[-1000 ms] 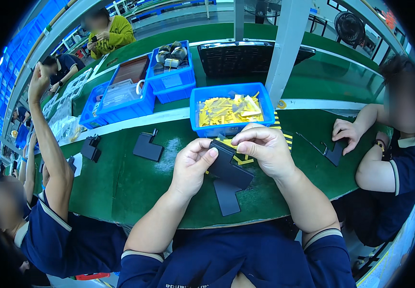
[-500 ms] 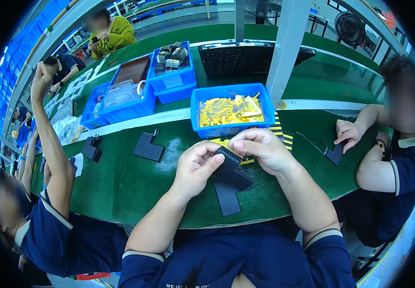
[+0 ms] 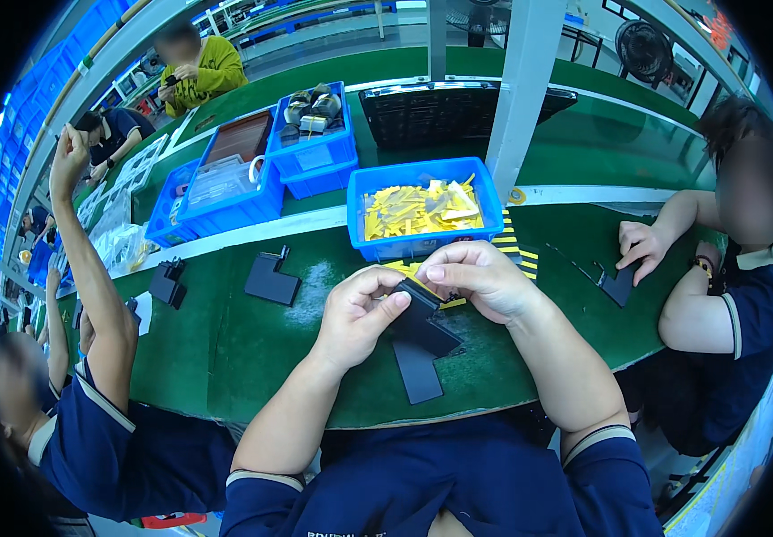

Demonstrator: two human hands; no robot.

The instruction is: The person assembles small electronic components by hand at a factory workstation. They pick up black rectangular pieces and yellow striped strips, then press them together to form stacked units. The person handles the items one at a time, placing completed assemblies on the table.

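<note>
Above the table's near edge, my left hand (image 3: 357, 313) is closed around a black L-shaped plastic piece (image 3: 429, 329), its thumb lying along the top edge. My right hand (image 3: 485, 279) has thumb and fingers pinched together at that piece's upper end; whatever is between them is too small to make out. Just below lies a second flat black piece (image 3: 419, 374), partly covered by the held one. Beyond my hands stands a blue bin (image 3: 420, 247) holding many yellow strips (image 3: 418, 210). Some yellow strip material (image 3: 452, 303) shows behind the held piece.
Further black pieces (image 3: 272, 278) (image 3: 167, 285) lie to the left. Stacked blue bins (image 3: 234, 213) stand at the back left. A metal post (image 3: 519, 98) rises behind the yellow-strip bin, beside a striped sheet (image 3: 519, 246). Co-workers sit close on both sides, one touching a black part (image 3: 617, 288).
My right fingertips have shifted slightly down and curled more at the piece's upper end. My left hand keeps its hold. The whole view has drifted slightly.
</note>
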